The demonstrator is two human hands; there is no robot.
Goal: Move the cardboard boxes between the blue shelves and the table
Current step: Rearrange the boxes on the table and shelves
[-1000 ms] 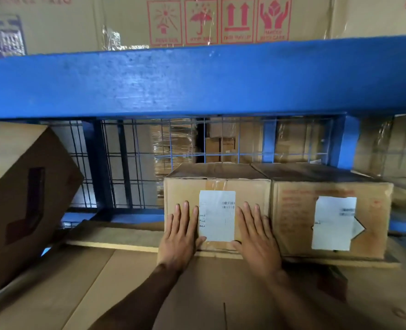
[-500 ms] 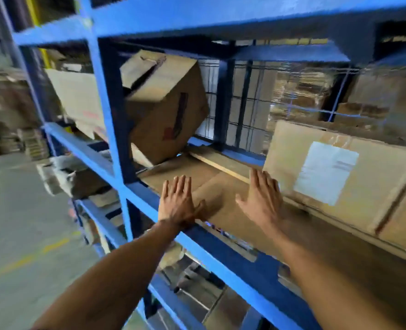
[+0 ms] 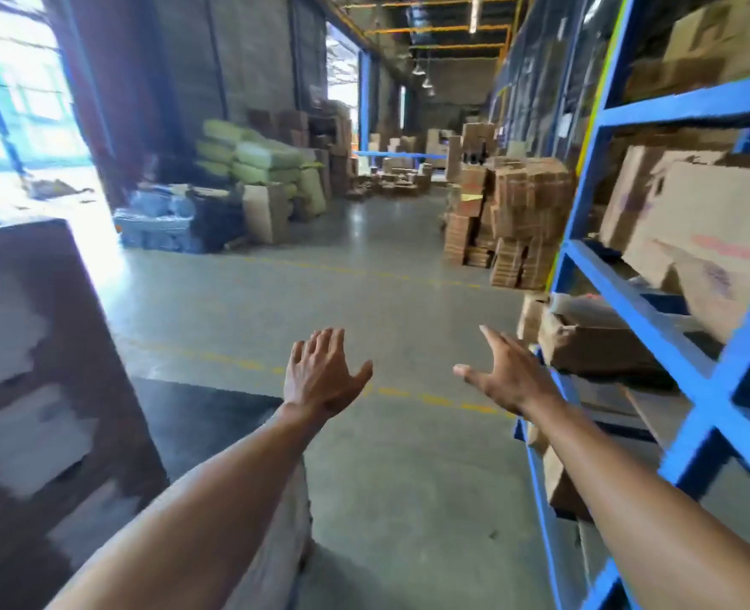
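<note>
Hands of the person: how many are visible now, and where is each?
2. The left hand is open above the floor at centre; the right hand is open beside the blue shelves. Neither holds anything.

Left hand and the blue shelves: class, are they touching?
Apart. The head view shows the left hand open over bare floor, with the right hand between it and the blue shelves.

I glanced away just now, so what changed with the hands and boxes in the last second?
Both hands came off the labelled box they pressed on the shelves. The view swung left; the left hand and right hand now reach over the floor, with the shelves on their right. Unchanged: both hands open, holding nothing.
</note>
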